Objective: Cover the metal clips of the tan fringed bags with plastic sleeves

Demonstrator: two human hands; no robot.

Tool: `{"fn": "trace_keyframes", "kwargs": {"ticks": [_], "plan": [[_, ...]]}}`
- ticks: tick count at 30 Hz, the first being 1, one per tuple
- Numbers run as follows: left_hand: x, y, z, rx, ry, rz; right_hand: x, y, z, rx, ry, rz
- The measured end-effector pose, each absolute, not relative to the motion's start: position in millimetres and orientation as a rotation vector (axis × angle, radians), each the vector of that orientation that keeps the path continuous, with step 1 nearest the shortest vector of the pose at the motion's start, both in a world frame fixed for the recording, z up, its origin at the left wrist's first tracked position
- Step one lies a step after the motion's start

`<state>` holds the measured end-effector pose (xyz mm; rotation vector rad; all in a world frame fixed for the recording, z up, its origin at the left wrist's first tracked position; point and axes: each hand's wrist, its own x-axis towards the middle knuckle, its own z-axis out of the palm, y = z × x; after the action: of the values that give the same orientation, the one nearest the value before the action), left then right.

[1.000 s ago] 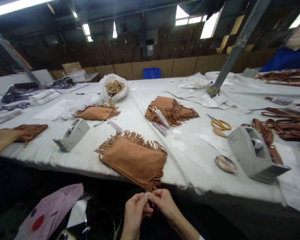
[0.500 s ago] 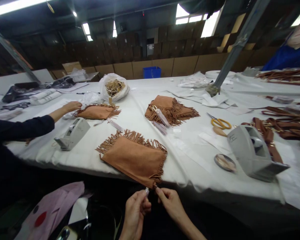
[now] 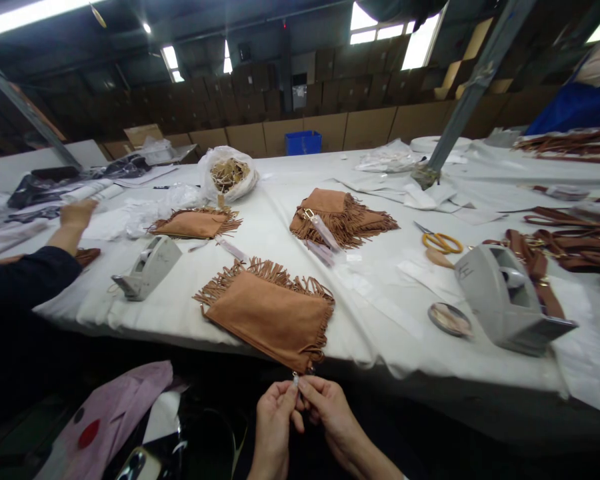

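Note:
A tan suede fringed bag [image 3: 267, 315] lies at the near edge of the white-covered table [image 3: 380, 313], one corner hanging over it. Just below that corner, my left hand [image 3: 274, 421] and my right hand [image 3: 325, 408] meet, fingers pinched together on a small metal piece [image 3: 295, 378] at the bag's corner. What exactly the piece is stays too small to tell.
Two more fringed bags [image 3: 193, 224] [image 3: 340, 219] lie farther back, with grey tape dispensers [image 3: 147, 267] [image 3: 507, 300] left and right. Yellow-handled scissors [image 3: 443, 244], a round tin [image 3: 449, 319] and brown straps [image 3: 565, 247] sit at right. Another person's arm [image 3: 55, 250] reaches across the table at left.
My hands have come back together at the bag's corner after parting slightly. The other person's hand has pulled away from the far-left fringed bag toward the white sheets at left.

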<state>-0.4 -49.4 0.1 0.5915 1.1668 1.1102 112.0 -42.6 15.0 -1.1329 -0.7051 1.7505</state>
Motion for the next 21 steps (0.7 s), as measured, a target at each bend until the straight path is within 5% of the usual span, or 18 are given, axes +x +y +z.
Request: {"fn": "trace_keyframes", "kwargs": {"ticks": [9, 13, 17, 21], "plan": [[-19, -39, 23, -0.161, 0.654, 0.759, 120, -34, 24, -0.659, -0.602, 2.277], [-24, -39, 22, -0.115, 0.666, 0.754, 127, -33, 34, -0.904, -0.991, 2.224], [-27, -41, 15, 0.151, 0.780, 0.752, 153, -27, 61, -1.551, -1.547, 1.533], [-31, -35, 14, 0.629, 1.005, 0.603, 177, 7, 78, -1.695, -1.713, 0.631]]}}
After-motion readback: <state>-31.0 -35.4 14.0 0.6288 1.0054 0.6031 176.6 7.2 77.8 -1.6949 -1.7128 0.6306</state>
